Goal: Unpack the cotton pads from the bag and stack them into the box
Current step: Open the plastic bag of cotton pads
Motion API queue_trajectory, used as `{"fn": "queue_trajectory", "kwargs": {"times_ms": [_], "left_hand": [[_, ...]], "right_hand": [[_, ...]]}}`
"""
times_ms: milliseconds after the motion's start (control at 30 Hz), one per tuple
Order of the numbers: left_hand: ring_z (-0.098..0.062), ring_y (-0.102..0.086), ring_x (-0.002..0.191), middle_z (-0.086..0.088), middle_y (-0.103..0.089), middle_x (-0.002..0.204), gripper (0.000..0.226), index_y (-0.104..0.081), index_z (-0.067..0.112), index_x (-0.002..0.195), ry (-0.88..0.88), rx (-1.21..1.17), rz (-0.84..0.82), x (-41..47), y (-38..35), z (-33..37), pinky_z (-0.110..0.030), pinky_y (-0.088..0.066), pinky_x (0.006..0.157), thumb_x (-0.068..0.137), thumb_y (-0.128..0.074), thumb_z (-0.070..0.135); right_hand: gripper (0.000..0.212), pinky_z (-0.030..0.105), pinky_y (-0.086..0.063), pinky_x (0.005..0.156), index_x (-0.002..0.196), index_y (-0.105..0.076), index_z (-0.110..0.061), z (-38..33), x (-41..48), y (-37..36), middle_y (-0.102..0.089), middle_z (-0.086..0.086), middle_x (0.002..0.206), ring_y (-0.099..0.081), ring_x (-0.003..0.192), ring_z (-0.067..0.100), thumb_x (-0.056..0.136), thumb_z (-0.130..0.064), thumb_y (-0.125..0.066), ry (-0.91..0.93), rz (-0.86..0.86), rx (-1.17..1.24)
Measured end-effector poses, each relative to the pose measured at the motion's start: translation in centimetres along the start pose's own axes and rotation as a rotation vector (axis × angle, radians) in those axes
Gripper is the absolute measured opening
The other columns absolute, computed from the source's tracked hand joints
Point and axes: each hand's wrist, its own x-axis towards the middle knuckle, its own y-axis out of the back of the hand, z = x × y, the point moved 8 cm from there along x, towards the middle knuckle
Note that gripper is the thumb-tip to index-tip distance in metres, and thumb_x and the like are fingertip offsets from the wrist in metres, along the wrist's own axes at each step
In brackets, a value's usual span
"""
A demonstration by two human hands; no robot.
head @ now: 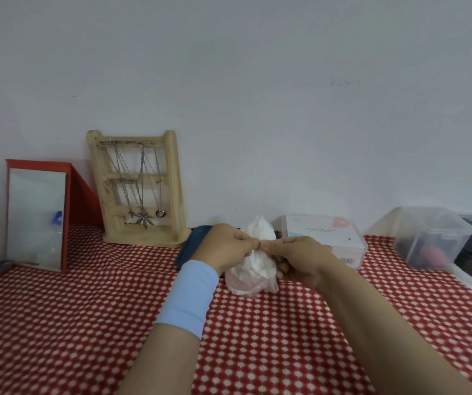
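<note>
Head | both hands' fingers (pixel 253 243) pinch bag (pixel 250 269) | cloth (pixel 101 309) bare left

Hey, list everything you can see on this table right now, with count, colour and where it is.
Tablecloth: one, red with white dots, covering the table.
Mirror: one, red frame, far left, standing.
Jewellery stand: one, pale wood, hung with silver necklaces, against the wall.
Tray: one, dark blue, behind the left hand, mostly hidden.
Bag of cotton pads: one, clear plastic with white contents, centre, held.
Cotton pad box: one, clear with white label, behind the right hand.
Storage bin: one, translucent, far right.
Wristband: one, light blue, left wrist.
Left hand: pinching the bag top.
Right hand: pinching the bag top.
</note>
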Motion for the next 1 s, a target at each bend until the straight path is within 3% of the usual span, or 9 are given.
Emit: {"fn": "queue_trajectory", "kwargs": {"times_ms": [133,267,333,500,667,800,833,933,1000], "left_hand": [[-0.017,-0.053,0.068,-0.005,-0.057,0.070,0.029,-0.068,0.006,0.074,-0.016,0.062,0.004,-0.4,-0.1,0.4,-0.025,-0.046,0.061,0.094,-0.065,0.026],[-0.015,-0.032,0.049,0.008,-0.027,0.043,0.048,-0.034,0.020,0.047,-0.047,0.152,0.094,-1.2,-0.1,0.8,-0.029,-0.032,0.052,0.088,-0.059,0.016],[-0.015,-0.031,0.046,0.009,-0.027,0.040,0.049,-0.032,0.021,0.044,-0.068,0.184,0.156,-1.6,0.7,0.9,-0.030,-0.030,0.052,0.086,-0.057,0.014],[-0.012,-0.059,0.069,0.006,-0.066,0.071,0.023,-0.066,0.017,0.070,-0.206,0.225,0.356,-2.8,4.8,1.7,-0.026,-0.042,0.061,0.090,-0.061,0.029],[-0.005,-0.057,0.085,0.005,-0.061,0.096,0.019,-0.062,0.018,0.073,-0.358,0.126,0.256,-3.2,3.1,3.5,-0.016,-0.038,0.070,0.091,-0.060,0.018],[-0.002,-0.056,0.117,0.017,-0.061,0.120,0.008,-0.065,0.027,0.087,-0.361,-0.115,0.083,-2.7,1.1,2.7,-0.020,-0.042,0.094,0.092,-0.066,0.021],[-0.004,-0.052,0.126,0.019,-0.056,0.130,0.018,-0.063,0.030,0.104,-0.333,-0.110,-0.015,-2.4,0.4,2.3,-0.022,-0.041,0.098,0.088,-0.073,0.028],[-0.009,-0.045,0.133,0.019,-0.040,0.144,0.113,-0.024,0.042,0.149,-0.318,0.135,-0.257,-2.0,-2.6,1.1,-0.029,-0.044,0.107,0.059,-0.092,0.044],[-0.012,-0.050,0.130,0.018,-0.048,0.138,0.113,-0.026,0.040,0.148,-0.366,0.221,-0.219,-1.6,-3.2,1.5,-0.031,-0.048,0.105,0.057,-0.094,0.037]], "right_hand": [[0.030,0.025,-0.043,0.053,0.069,-0.070,-0.004,-1.4,-0.7,0.3,-0.051,0.001,0.053,-0.045,0.048,0.011,0.096,-0.016,-0.065,0.148,0.107,-0.232],[0.024,0.030,-0.044,0.063,0.080,-0.054,-0.012,-3.5,-1.7,-1.5,-0.059,0.007,0.080,-0.057,0.070,0.020,0.101,-0.016,-0.046,0.394,0.231,-1.101],[0.005,0.028,-0.045,0.066,0.099,-0.052,-0.010,-4.0,-2.0,-1.3,-0.062,0.006,0.096,-0.059,0.078,0.019,0.100,-0.009,-0.047,0.413,0.311,-1.305],[0.018,0.033,-0.047,0.068,0.103,-0.053,-0.008,-5.3,-3.0,3.4,-0.055,0.004,0.091,-0.057,0.079,0.019,0.102,-0.021,-0.042,0.308,0.554,-1.254],[0.026,0.027,-0.044,0.061,0.110,-0.047,-0.018,-4.6,-2.3,3.3,-0.062,-0.004,0.088,-0.061,0.076,0.011,0.096,-0.038,-0.055,0.282,0.475,-0.942],[0.012,0.036,-0.058,0.077,0.107,-0.059,-0.018,-4.7,-1.8,4.4,-0.073,-0.001,0.092,-0.069,0.079,0.016,0.099,-0.025,-0.053,0.323,0.561,-0.804],[0.011,0.039,-0.060,0.078,0.105,-0.061,-0.019,-4.6,-1.8,4.8,-0.075,-0.001,0.090,-0.071,0.076,0.017,0.099,-0.022,-0.052,0.322,0.558,-0.759],[0.011,0.040,-0.062,0.073,0.097,-0.063,-0.022,-4.0,-1.8,4.7,-0.076,-0.003,0.084,-0.073,0.064,0.017,0.097,-0.022,-0.051,0.281,0.481,-0.633],[0.012,0.040,-0.061,0.076,0.100,-0.063,-0.022,-4.1,-2.2,5.0,-0.075,-0.006,0.090,-0.073,0.072,0.017,0.095,-0.028,-0.053,0.278,0.507,-0.645]]}}
